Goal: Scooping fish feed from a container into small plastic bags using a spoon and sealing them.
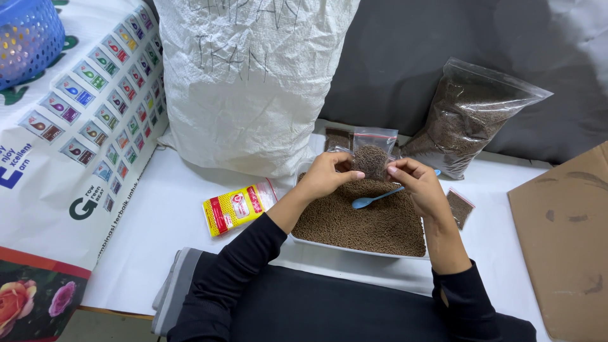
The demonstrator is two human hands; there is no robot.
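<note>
My left hand (324, 175) and my right hand (416, 182) together hold a small clear zip bag (372, 154) partly filled with brown pellets. Each hand pinches one side of it, above a white tray (354, 248) full of the same brown pellets. A blue plastic spoon (377, 199) lies on the pellets just below my right hand.
A big white woven sack (247, 82) stands behind the tray. A large clear bag of pellets (468, 120) leans at the back right. A small filled bag (459, 207) lies right of the tray, a yellow-red packet (239, 207) left of it. Cardboard (563, 247) sits at far right, a blue basket (26, 35) at top left.
</note>
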